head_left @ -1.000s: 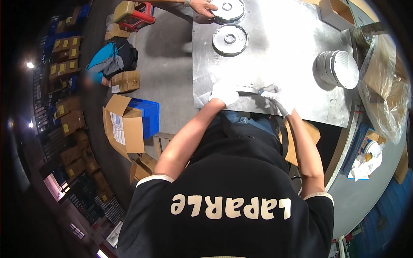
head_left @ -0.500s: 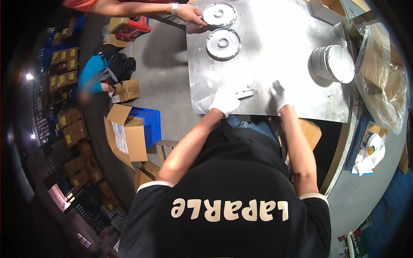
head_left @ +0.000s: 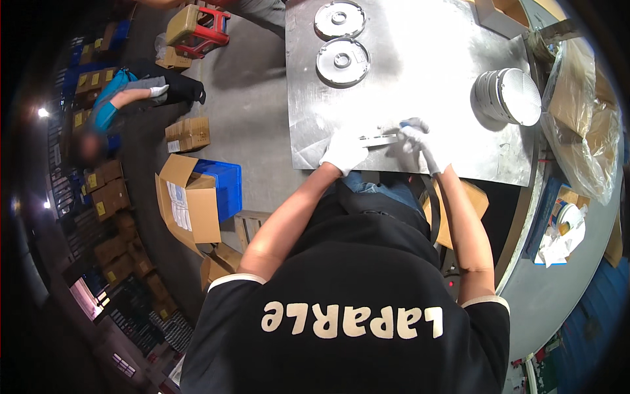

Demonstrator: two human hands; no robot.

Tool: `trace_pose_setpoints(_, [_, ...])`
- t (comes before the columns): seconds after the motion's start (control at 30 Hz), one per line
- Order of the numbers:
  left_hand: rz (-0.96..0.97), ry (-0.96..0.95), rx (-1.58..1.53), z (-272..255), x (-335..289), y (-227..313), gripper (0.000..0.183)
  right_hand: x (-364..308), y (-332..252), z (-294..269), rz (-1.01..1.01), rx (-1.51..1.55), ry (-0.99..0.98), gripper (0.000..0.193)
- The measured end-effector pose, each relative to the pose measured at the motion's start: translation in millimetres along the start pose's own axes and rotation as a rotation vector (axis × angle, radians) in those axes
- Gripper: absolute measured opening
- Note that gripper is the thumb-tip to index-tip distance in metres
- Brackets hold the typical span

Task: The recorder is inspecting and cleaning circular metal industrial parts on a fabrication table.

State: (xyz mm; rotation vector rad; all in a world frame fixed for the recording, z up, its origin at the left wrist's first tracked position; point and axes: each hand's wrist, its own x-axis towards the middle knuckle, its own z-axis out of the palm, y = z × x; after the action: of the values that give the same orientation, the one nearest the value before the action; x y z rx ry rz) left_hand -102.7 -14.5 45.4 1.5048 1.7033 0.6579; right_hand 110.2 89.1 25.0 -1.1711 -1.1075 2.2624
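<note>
My left hand (head_left: pixel 345 152), in a white glove, is closed on one end of a narrow, flat metal-coloured strip (head_left: pixel 380 140) at the near edge of the metal table. At the strip's other end is my gloved right hand (head_left: pixel 420 144), fingers curled around a small blue object (head_left: pixel 413 123). Most of that object is hidden, so its kind cannot be made out. Beyond my left hand lie two round, pale metal-coloured covers, a nearer one (head_left: pixel 354 71) and a farther one (head_left: pixel 351 29), each with a ring in the middle.
A stack of round covers (head_left: pixel 493 98) lies at the table's right, near an open carton (head_left: pixel 500 16). Clear plastic wrapping (head_left: pixel 584 131) hangs beyond. On the left floor are cartons (head_left: pixel 190 134), a blue crate (head_left: pixel 230 187), a red-and-yellow stool (head_left: pixel 203 33) and a person in blue (head_left: pixel 111 108).
My right hand has come left to the strip and now holds the blue object. Another person's hand has left the covers at the top. The person in blue has let go of the carton.
</note>
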Motion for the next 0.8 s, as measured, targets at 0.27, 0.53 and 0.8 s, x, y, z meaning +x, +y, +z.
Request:
trace_pose_setpoints(0.27, [-0.007,0.063,0.191,21.2,-0.2,-27.3,0.04,-13.2,-10.9,31.7,0.105,-0.227,-0.086,0.021])
trace_pose_setpoints(0.53, [-0.13,0.037,0.26,21.1,-3.5,-28.2,0.036,-6.8,0.9,60.1,-0.23,-0.598,-0.046,0.027])
trace_pose_setpoints(0.8, [-0.105,0.092,0.191,10.5,-5.1,-23.7,0.036,-9.3,0.1,9.2,0.058,0.219,0.025,0.035])
